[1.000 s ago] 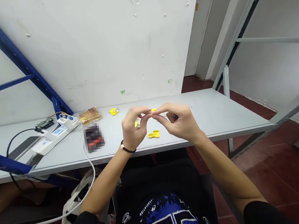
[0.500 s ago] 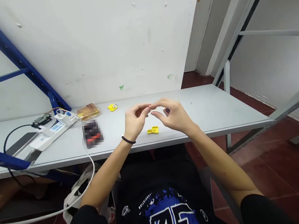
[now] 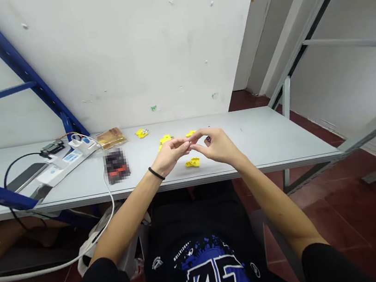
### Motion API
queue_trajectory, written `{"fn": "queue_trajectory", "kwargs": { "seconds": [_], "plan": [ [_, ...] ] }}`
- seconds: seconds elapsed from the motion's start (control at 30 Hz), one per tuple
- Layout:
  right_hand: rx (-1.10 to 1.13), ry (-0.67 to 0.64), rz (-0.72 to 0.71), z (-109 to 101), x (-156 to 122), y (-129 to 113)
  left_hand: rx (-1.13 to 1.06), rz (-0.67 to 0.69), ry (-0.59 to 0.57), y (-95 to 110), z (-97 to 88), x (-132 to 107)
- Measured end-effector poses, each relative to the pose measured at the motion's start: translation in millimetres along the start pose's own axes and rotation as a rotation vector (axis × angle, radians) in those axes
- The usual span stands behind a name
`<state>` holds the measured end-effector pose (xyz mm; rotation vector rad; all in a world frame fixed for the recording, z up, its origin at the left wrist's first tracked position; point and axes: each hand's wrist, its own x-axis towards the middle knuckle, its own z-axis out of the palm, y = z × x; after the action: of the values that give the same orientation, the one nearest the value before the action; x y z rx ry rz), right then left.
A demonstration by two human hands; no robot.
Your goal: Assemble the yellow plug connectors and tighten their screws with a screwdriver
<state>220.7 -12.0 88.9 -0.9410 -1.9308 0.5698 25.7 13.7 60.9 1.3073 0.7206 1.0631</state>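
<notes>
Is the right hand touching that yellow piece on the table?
Apart: the head view shows the right hand raised above the yellow piece, with a plain gap between them.

Facing you is a scuffed white wall [image 3: 128, 60] with small green marks. A blue steel shelving frame [image 3: 21, 75] crosses the left side, and a grey metal rack [image 3: 313, 34] stands at right. The pale grey bench [image 3: 260, 135] runs along the wall, above a dark red tile floor [image 3: 355, 211].

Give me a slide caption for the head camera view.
Head view: left hand and right hand meet above small yellow pieces on a white table.
</notes>
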Motion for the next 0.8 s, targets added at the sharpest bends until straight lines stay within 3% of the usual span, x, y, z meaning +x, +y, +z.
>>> {"fn": "queue_trajectory", "kwargs": {
  "seconds": [0.2, 0.33, 0.47, 0.7, 0.8],
  "plan": [
    [-0.087, -0.02, -0.138, 15, -9, 9, -0.064, -0.038, 0.035, -19, -6.0, -14],
    [-0.175, 0.051, -0.199, 27, -15, 12, -0.101, -0.039, 0.122, -31, -1.3, -20],
    [-0.194, 0.039, -0.229, 30, -17, 15, -0.143, -0.026, 0.174, -36, 5.8, -24],
    [-0.207, 0.086, -0.236, 36, -16, 17, -0.034, 0.109, 0.264, -45, 7.8, -25],
    [-0.216, 0.142, -0.224, 38, -14, 14, 0.119, 0.204, 0.317, -37, 8.8, -23]
  ]
}}
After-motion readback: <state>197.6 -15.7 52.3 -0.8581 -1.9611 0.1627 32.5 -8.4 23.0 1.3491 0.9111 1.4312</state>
